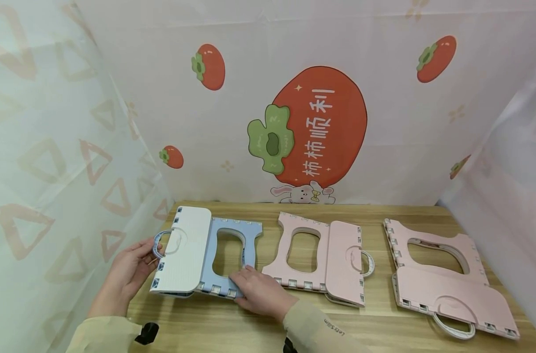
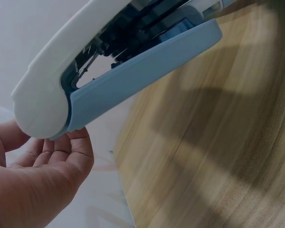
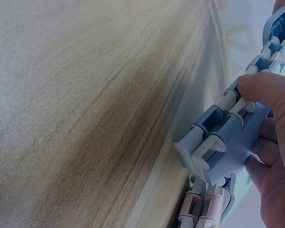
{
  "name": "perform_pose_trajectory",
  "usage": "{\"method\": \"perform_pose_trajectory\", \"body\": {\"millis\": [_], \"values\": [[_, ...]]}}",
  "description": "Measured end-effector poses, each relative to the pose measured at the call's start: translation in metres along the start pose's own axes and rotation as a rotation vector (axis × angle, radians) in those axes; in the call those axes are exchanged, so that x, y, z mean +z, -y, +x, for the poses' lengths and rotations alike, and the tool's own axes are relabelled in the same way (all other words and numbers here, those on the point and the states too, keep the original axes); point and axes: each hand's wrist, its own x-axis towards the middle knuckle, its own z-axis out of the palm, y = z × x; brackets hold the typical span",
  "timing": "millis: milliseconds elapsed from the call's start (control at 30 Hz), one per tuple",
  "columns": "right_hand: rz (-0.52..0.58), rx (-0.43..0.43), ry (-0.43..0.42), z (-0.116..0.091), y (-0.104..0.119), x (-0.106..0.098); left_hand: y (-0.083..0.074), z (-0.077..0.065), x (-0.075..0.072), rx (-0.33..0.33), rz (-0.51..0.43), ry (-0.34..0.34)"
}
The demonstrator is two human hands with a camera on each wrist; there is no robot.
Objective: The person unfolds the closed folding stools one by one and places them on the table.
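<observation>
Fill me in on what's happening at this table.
A person is handling a blue-and-white folding stool with both bare hands. The left hand holds it at the end with the ring handle, while the right hand grips the near corner of its blue part. The left wrist view shows it tilted, with that end raised off the wooden table. Two pink ones, a middle stool and a far-right stool, lie to its right, untouched.
</observation>
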Motion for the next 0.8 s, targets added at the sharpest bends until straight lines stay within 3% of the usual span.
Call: {"method": "perform_pose_trajectory", "body": {"millis": [800], "values": [[0.072, 0.025, 0.017, -0.0026, -0.0032, -0.0021, -0.0052, -0.0003, 0.0089, 0.037, -0.053, 0.046]]}}
